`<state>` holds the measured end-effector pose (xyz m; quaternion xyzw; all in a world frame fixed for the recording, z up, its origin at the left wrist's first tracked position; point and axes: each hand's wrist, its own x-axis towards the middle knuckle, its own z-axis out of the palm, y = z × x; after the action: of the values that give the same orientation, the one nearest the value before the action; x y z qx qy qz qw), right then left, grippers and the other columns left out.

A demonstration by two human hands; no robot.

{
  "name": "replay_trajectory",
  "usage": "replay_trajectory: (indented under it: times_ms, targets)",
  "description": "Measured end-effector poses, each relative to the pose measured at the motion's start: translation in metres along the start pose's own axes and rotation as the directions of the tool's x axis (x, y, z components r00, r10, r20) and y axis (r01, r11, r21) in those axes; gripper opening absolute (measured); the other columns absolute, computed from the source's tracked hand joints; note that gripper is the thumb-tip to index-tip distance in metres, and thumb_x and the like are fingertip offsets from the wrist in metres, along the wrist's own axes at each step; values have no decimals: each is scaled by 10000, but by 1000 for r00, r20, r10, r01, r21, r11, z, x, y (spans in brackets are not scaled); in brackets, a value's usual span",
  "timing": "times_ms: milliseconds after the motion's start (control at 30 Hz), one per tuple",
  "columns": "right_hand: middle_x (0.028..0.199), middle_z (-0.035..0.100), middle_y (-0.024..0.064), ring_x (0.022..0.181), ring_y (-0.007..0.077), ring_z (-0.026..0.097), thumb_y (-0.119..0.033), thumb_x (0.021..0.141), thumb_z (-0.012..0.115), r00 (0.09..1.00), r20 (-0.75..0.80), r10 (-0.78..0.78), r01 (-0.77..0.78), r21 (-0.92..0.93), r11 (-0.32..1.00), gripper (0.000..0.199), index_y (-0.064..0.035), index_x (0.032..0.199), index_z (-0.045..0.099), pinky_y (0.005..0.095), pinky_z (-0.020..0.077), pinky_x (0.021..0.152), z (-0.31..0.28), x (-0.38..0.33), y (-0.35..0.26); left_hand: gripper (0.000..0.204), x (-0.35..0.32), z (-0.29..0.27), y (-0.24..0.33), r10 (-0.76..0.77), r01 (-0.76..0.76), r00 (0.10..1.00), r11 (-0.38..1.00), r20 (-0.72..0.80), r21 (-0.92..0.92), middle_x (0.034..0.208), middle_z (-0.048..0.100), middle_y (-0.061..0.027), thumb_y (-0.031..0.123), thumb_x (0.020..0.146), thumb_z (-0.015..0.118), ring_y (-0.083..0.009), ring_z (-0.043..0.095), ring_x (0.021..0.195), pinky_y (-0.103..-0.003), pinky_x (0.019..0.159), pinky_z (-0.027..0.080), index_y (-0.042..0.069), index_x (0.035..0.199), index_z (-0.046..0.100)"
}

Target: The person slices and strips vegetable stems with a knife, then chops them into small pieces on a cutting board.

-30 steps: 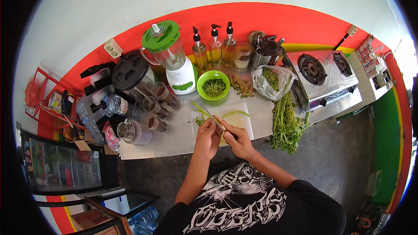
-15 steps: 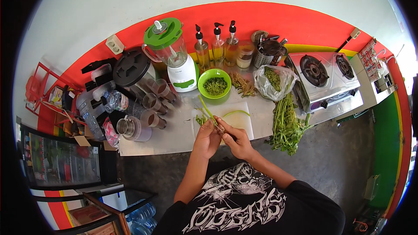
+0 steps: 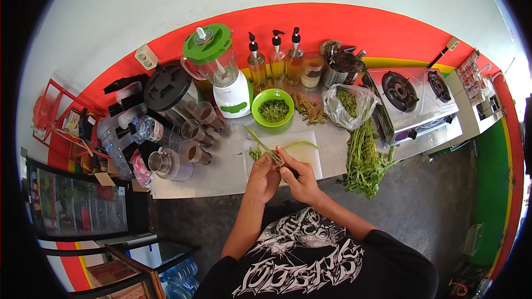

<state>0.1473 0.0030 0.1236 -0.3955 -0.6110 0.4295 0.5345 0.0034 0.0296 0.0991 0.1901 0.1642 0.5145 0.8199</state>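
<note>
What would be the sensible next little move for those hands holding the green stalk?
Probably snapping a short piece off the green stalk and dropping it onto the white cutting board. Both the left hand and right hand pinch the stalk over the board, and the green bowl nearby already holds chopped greens.

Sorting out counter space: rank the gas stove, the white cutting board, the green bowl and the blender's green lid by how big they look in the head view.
1. gas stove, clearly the largest.
2. white cutting board, partly covered by the hands.
3. green bowl and green blender lid look about alike; the lid stands higher, nearer the camera, so no ranking between them.
</note>
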Motion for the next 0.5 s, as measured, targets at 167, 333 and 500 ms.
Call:
replay_trajectory:
  times_ms: [167,333,500]
  targets:
    - [723,467,-30,631,55,389,-128,1035,541,999,29,39,-40,46,998,503,-33,1514,417,226,369,578,0,2,1,163,5,-1,2,98,-94,992,994,-78,57,1022,693,-24,190,987,641,-127,607,876,-292,816,482,79,1103,672]
    - [707,464,-29,620,52,391,-157,1045,531,993,51,103,-105,52,993,494,-26,1509,422,222,372,572,-2,-1,5,141,7,1,4,115,-105,984,992,-139,72,1030,674,-11,189,988,639,-118,584,838,-285,783,471,91,1089,653]
    - [717,468,-35,623,53,394,-188,1050,530,995,57,85,-89,59,994,494,-25,1506,427,225,367,567,1,-4,8,145,7,4,4,121,-125,990,990,-67,-59,1040,675,-6,207,982,644,-124,603,906,-294,825,482,97,1076,657]
